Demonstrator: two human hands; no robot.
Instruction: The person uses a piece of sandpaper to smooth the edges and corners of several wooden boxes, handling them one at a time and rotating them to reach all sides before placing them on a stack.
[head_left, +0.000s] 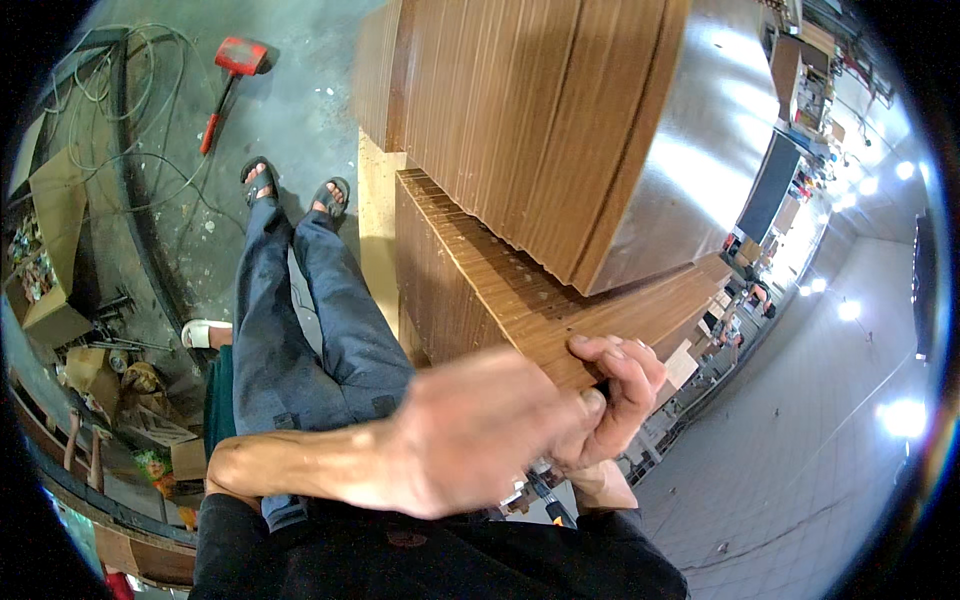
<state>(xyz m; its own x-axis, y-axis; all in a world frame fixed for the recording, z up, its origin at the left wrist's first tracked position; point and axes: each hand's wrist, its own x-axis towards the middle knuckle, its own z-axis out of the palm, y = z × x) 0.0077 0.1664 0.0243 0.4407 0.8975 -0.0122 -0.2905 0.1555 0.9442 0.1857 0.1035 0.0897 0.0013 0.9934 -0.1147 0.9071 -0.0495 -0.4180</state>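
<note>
A stack of brown wood-grain panels (510,120) stands in front of me, its boards offset from one another. Beneath its overhanging corner a lower wood-grain board (570,335) juts toward me. My right hand (625,385) is at this board's near end, its fingers curled and one fingertip against the surface. What lies between those fingers, if anything, is hidden. Close against it on the left is my left hand (475,430), smeared by motion, with the fingers not clearly visible. Below the hands, a tool with a black and orange part (552,503) shows partly.
A red mallet (238,58) lies on the grey floor at the far left. Cables (150,90) loop around a black metal frame (125,130). Cardboard boxes (60,210) hold scraps. Another person's white sandal (203,331) is beside my legs.
</note>
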